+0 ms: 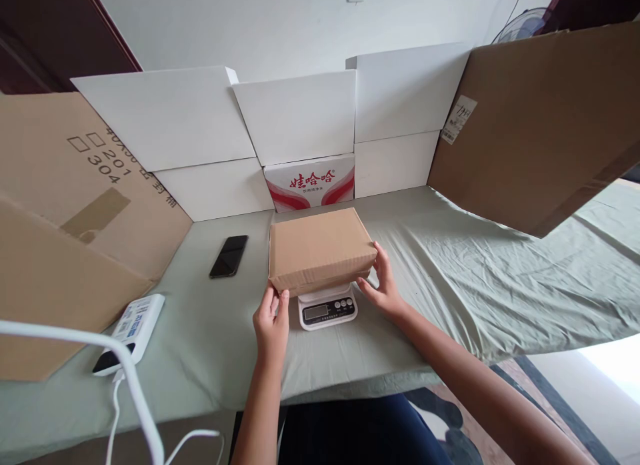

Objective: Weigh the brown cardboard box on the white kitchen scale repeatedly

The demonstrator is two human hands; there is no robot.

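A closed brown cardboard box [320,245] is at the middle of the cloth-covered table, over a white digital kitchen scale [329,311]. The box hides the scale's platform, so I cannot tell whether it rests there or is held just above. Only the front panel shows, with a dark display and round buttons. At the box's front left corner, my left hand [273,318] grips the lower edge between thumb and fingers. My right hand [385,285] holds the front right corner, its fingers along the side and its thumb at the lower front edge.
Left of the box lies a black phone [229,256]. A white power bank-like device [133,331] with a cable sits farther left, near a white curved tube [125,358]. Large cardboard panels [530,125] and white boxes [300,115] wall the back and sides.
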